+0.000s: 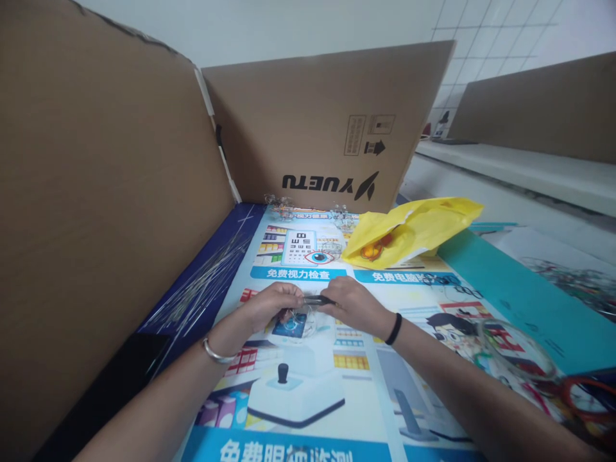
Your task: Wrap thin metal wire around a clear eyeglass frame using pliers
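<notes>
My right hand (pixel 359 305) is wrapped round a small pair of pliers (pixel 314 299), whose metal jaws point left. At the jaws' tip, my left hand (pixel 270 307) pinches a thin wire piece (pixel 292 321), with fine loops hanging below the fingers. The exact grip of the jaws on the wire is too small to make out. Both hands are close together above a printed poster (pixel 308 359) covering the table.
Straight wires (pixel 205 282) lie along the left. A yellow padded envelope (pixel 423 228) lies open beyond my right hand. Cardboard panels (pixel 317 128) stand at the back and left. Wire coils (pixel 520 350) and bent wire shapes (pixel 341 217) lie at the right and back.
</notes>
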